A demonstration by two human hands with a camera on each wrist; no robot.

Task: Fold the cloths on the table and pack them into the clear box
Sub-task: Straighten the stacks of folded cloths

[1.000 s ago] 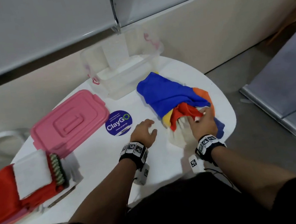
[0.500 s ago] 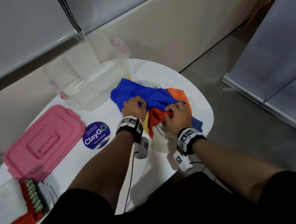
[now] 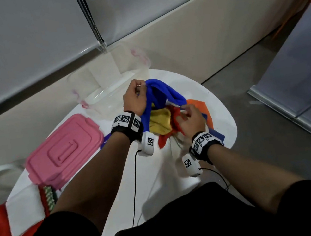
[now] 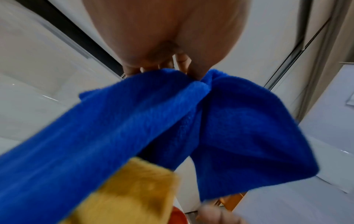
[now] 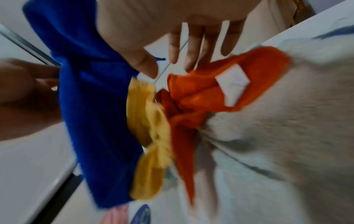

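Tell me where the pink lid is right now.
In the head view the pink lid lies flat on the white table, left of the left hand, near the clear box and just beyond the stacked red and white cloths.

On my feed I've got black short sleeves [image 3: 62, 232], bare forearms, a black strap on each wrist with white blocks [image 3: 125, 120] of square black-and-white codes, plus a white camera pod [image 3: 147, 143] hanging under each, trailing a thin black cable [image 3: 134, 188].
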